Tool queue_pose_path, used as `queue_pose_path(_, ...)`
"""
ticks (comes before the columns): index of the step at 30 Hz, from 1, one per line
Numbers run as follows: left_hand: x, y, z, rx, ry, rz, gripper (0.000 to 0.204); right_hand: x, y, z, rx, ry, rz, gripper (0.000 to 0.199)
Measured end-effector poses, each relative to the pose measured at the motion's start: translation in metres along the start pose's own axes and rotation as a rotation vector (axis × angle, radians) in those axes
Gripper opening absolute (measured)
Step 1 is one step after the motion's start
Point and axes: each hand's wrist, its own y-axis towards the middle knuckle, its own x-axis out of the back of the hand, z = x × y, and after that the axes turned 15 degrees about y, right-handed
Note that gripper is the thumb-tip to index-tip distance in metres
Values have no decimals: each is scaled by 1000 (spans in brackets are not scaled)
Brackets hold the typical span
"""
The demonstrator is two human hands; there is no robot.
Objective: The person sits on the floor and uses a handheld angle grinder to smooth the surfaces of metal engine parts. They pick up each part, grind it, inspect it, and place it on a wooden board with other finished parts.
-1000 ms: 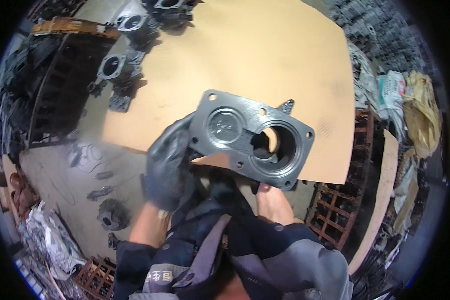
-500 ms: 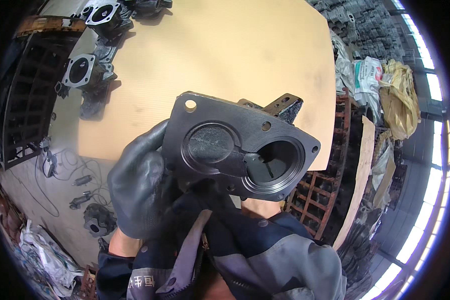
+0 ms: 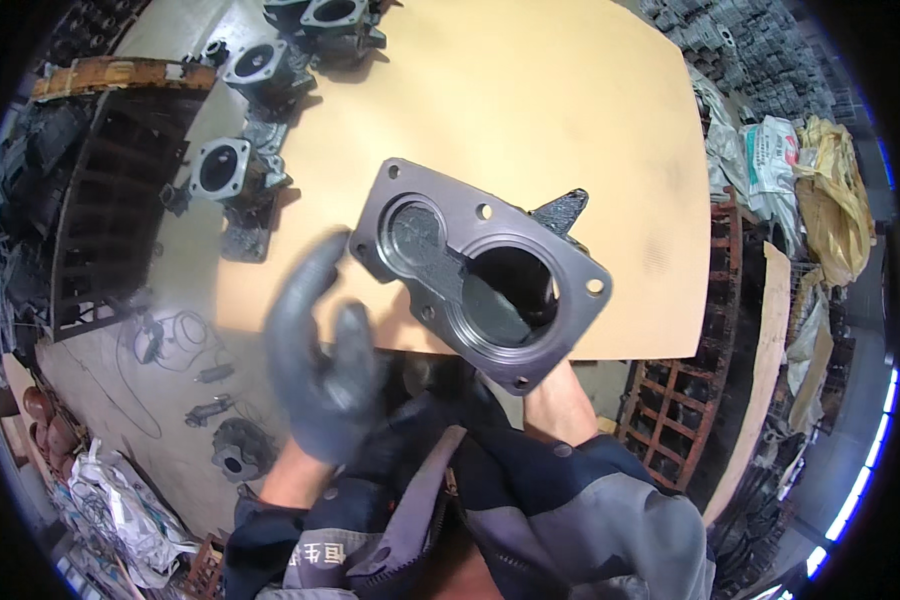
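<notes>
A dark grey metal casting (image 3: pixel 460 335) is held up in front of me, its flat flange face turned toward me. The flange has bolt holes near its edge, a shallow round recess on the left and a large round bore on the right. My right hand (image 3: pixel 560 400) holds it from behind and below; the fingers are hidden by the casting, and only the wrist area shows. In a black glove, my left hand (image 3: pixel 325 350) is apart from the casting, just left of it, fingers spread and slightly blurred, with nothing in them.
Beyond lies a table with a tan cardboard sheet (image 3: pixel 530 110). Similar castings (image 3: pixel 225 170) stand along its left edge. A rusty metal crate (image 3: pixel 670 410) is at the right, with plastic bags (image 3: pixel 830 200) behind. Cables and a round metal part (image 3: pixel 240 450) lie on the floor at left.
My left hand has let go of the casting and moved slightly down and away, its fingers opening. The casting has turned clockwise, tilting further. The view has shifted a little left.
</notes>
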Motion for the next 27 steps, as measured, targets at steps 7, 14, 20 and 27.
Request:
queue_pose_path(7,-30,11,-38,363,-482,264,48,-11,36,71,182,193,-53,27)
queue_pose_path(14,-64,8,19,950,-1424,176,53,-39,16,156,243,-280,113,22)
queue_pose_path(20,-117,-55,86,753,-1067,131,24,-54,19,160,422,-170,198,15)
queue_pose_path(27,-116,-56,37,842,-1449,171,33,-67,27,155,598,-530,309,13)
